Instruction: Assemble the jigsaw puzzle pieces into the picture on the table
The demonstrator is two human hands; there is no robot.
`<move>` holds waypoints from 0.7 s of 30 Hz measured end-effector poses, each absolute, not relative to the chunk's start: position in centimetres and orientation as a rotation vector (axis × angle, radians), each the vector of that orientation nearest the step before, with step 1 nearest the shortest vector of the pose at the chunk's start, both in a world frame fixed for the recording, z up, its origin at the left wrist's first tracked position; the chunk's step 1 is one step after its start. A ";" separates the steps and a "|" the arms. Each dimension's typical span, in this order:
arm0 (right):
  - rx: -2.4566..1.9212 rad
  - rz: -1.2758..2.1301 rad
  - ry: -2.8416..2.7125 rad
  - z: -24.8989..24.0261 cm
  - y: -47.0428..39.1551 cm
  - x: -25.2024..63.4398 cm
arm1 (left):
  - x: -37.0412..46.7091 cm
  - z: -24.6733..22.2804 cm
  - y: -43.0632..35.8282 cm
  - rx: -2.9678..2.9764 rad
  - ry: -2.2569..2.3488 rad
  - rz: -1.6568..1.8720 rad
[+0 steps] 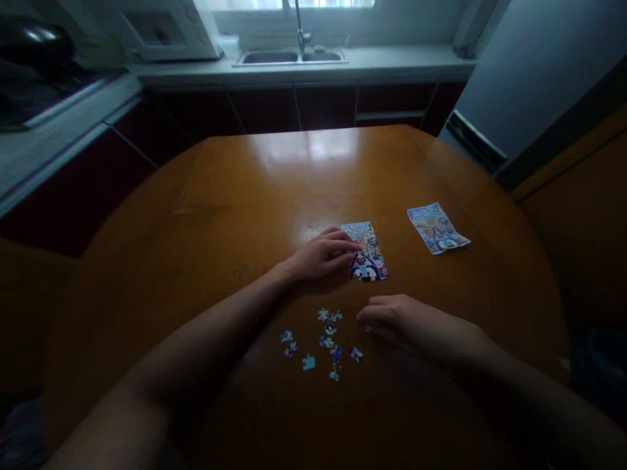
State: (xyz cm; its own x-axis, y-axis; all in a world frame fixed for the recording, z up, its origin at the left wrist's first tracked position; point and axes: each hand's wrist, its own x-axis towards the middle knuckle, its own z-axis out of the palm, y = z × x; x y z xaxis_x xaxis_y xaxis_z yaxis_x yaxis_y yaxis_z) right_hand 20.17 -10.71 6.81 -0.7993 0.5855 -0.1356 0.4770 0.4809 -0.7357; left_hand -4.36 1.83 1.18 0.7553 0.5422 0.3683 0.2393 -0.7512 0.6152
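Note:
My left hand (327,253) lies on the left side of a small colourful jigsaw picture (373,253), its fingers stretched out over it. The picture shows a blue and white cartoon face along its lower edge; part of it is hidden under the fingers. Nearer to me, my right hand (392,316) is closed, with its fingers curled down close to the table. A small pale puzzle piece (369,329) shows at its fingertips. Several loose puzzle pieces (329,342) lie scattered between my forearms, among them a plain light-blue piece (308,363).
A creased paper sheet (435,228) with a similar picture lies to the right on the wooden table (274,196). Beyond the table are a counter with a double sink (269,58), a stove at left and a grey fridge-like cabinet (533,72) at right.

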 end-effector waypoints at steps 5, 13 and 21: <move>-1.086 1.146 -2.167 5.1 -9.4 20.0 | -4.4 1.2 1.8 2.415 0.588 0.730; -1.301 1.014 -1.880 2.6 -8.7 19.2 | -4.3 1.1 1.7 2.417 0.550 0.771; -1.192 0.748 -2.023 1.3 -7.9 18.4 | -4.4 1.1 1.7 2.422 0.537 0.749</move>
State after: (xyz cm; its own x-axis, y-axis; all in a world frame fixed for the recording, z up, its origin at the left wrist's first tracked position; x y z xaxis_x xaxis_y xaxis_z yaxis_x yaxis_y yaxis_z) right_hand 18.44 -7.94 1.27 -0.3633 0.8966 0.2534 0.5162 0.4201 -0.7464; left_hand -4.42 1.68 1.06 0.7657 0.5097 0.3923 0.2073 -0.7730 0.5996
